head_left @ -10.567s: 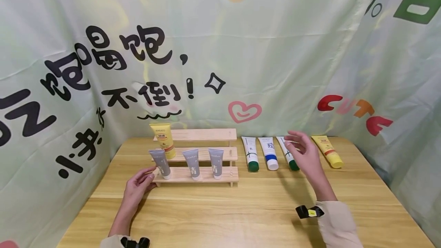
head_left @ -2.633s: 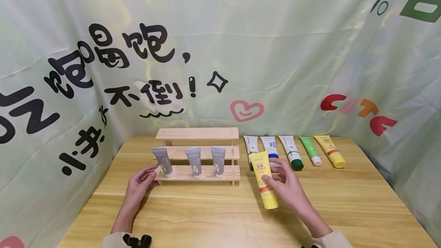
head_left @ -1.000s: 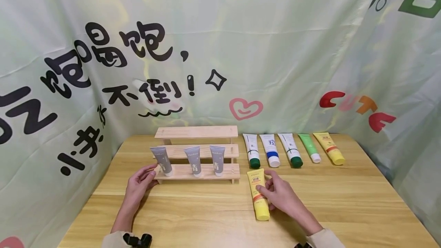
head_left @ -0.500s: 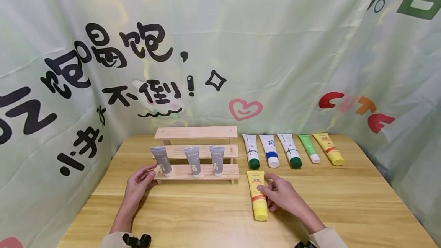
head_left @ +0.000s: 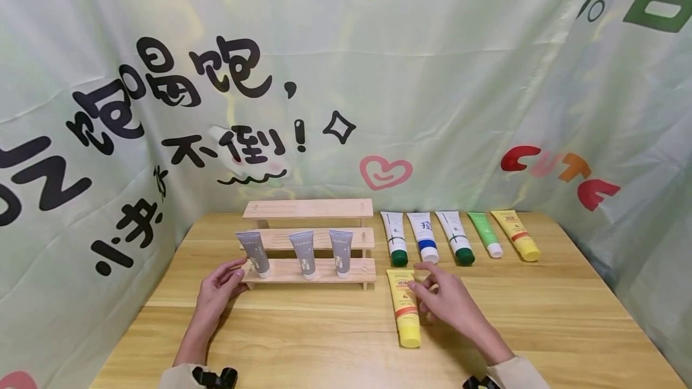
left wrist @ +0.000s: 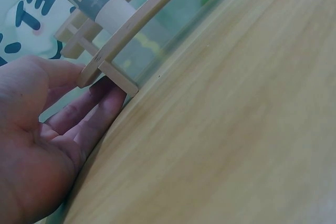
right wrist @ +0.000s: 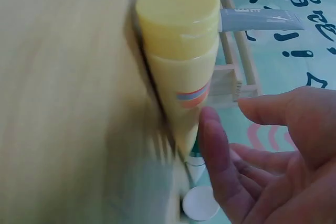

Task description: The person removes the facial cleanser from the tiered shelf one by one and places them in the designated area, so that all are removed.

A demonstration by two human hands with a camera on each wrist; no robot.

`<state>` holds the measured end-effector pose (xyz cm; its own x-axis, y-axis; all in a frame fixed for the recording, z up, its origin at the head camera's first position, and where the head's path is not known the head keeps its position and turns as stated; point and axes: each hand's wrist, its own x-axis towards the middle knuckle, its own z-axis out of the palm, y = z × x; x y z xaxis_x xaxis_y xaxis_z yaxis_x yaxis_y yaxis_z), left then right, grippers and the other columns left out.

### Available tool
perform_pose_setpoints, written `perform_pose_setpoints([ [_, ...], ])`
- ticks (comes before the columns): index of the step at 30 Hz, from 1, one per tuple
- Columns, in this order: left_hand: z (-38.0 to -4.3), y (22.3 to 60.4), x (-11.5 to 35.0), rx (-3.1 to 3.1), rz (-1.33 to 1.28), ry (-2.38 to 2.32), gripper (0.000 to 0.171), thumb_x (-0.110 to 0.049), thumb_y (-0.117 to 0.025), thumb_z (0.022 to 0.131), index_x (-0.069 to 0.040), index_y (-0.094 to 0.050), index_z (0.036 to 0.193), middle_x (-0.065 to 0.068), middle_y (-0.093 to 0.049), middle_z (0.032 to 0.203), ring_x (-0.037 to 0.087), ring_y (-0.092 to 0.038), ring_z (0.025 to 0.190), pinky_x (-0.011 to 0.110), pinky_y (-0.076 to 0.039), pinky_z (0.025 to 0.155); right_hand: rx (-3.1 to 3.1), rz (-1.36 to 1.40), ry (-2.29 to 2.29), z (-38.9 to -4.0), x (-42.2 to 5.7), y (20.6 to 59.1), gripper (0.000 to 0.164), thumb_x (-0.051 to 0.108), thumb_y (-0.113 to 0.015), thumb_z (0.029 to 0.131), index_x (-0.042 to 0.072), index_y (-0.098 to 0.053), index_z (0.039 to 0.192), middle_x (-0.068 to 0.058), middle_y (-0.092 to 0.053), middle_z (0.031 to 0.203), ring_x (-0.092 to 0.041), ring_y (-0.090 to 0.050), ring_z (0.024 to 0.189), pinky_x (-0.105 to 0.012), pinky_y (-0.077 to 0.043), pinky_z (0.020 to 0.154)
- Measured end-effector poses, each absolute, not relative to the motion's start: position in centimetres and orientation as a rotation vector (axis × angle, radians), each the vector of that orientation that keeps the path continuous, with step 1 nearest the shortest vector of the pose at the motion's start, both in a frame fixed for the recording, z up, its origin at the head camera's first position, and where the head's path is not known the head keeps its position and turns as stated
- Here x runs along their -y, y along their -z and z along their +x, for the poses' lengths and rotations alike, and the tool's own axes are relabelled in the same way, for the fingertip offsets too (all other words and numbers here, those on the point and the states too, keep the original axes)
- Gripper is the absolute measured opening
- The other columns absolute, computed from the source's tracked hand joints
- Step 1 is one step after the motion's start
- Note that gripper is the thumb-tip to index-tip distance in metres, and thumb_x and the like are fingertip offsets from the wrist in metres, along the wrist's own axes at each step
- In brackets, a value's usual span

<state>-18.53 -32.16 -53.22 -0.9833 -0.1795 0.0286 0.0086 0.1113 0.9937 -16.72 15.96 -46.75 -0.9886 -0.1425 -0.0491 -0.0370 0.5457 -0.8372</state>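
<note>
Yellow tube (head_left: 404, 308), one: flat on the table (head_left: 303, 341), cap toward the person, long axis running away; just left of the right hand (head_left: 446, 299), the nearer hand.
Right hand: released, fingers loose; contact with the tube unclear.
Left hand (head_left: 218, 287): pinching the left end of the wooden rack (head_left: 310, 209).
Rack: one, three shelves.
Grey tubes (head_left: 301, 254): three, standing on the lowest shelf.
Back row, lying: white green-capped tubes (head_left: 455, 239), two; white blue-banded tube (head_left: 423, 238), one; green tube (head_left: 484, 234), one; second yellow tube (head_left: 516, 235), one.
</note>
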Motion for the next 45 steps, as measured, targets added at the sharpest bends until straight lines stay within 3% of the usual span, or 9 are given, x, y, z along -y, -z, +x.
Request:
perform_pose_setpoints([
  [9,-18.5,53.2,32.2,2.212,0.151,2.014,0.044,-0.019,-0.063,0.104,0.006,-0.054,0.140,-0.005,-0.068,0.109,0.007,-0.068,0.096,0.028,-0.062,0.084,-2.628,-0.310,1.650,-17.6,-13.8,45.1,0.038,0.014,-0.074,0.096,0.004,-0.061,0.130,-0.011,-0.068,0.091,-0.028,-0.068,0.069,-0.036,-0.061,0.052],
  [14,-18.4,53.1,32.2,2.212,0.138,2.011,0.045,-0.020,-0.063,0.104,0.006,-0.055,0.140,-0.004,-0.068,0.111,0.007,-0.068,0.096,0.028,-0.062,0.084,-2.612,-0.386,1.720,-18.1,-12.4,44.7,0.035,0.011,-0.075,0.095,0.009,-0.063,0.128,-0.009,-0.066,0.095,-0.031,-0.068,0.080,-0.033,-0.063,0.056],
  [22,-18.4,53.1,32.2,2.221,0.128,2.000,0.045,-0.021,-0.063,0.104,0.006,-0.055,0.140,-0.001,-0.067,0.115,0.006,-0.067,0.098,0.027,-0.062,0.084,-2.622,-0.440,1.778,-18.7,-10.2,44.2,0.039,0.010,-0.076,0.094,0.008,-0.062,0.130,-0.009,-0.068,0.105,-0.024,-0.066,0.095,-0.034,-0.061,0.078],
  [31,-18.4,53.1,32.1,2.243,0.153,1.984,0.045,-0.021,-0.063,0.104,0.005,-0.055,0.141,-0.005,-0.067,0.114,0.006,-0.067,0.098,0.027,-0.062,0.084,-2.487,-0.474,1.940,-19.4,-8.0,44.4,0.039,0.008,-0.078,0.092,0.010,-0.063,0.128,-0.018,-0.066,0.113,-0.030,-0.066,0.103,-0.032,-0.060,0.082],
  [38,-18.4,53.1,32.2,2.233,0.157,1.989,0.044,-0.020,-0.063,0.104,0.004,-0.056,0.141,-0.006,-0.067,0.114,0.006,-0.067,0.098,0.027,-0.062,0.084,-2.358,-0.467,2.056,-19.5,-6.2,44.3,0.042,0.005,-0.077,0.092,0.004,-0.059,0.130,-0.017,-0.065,0.116,-0.037,-0.063,0.110,-0.030,-0.060,0.089],
  [45,-18.4,53.2,32.2,2.237,0.160,1.980,0.044,-0.021,-0.063,0.104,0.004,-0.056,0.140,0.008,-0.065,0.122,0.007,-0.067,0.099,0.028,-0.062,0.085,-2.321,-0.426,2.107,-19.8,-4.5,44.4,0.037,-0.001,-0.077,0.090,0.003,-0.061,0.123,-0.014,-0.065,0.115,-0.033,-0.064,0.108,-0.037,-0.060,0.093],
])
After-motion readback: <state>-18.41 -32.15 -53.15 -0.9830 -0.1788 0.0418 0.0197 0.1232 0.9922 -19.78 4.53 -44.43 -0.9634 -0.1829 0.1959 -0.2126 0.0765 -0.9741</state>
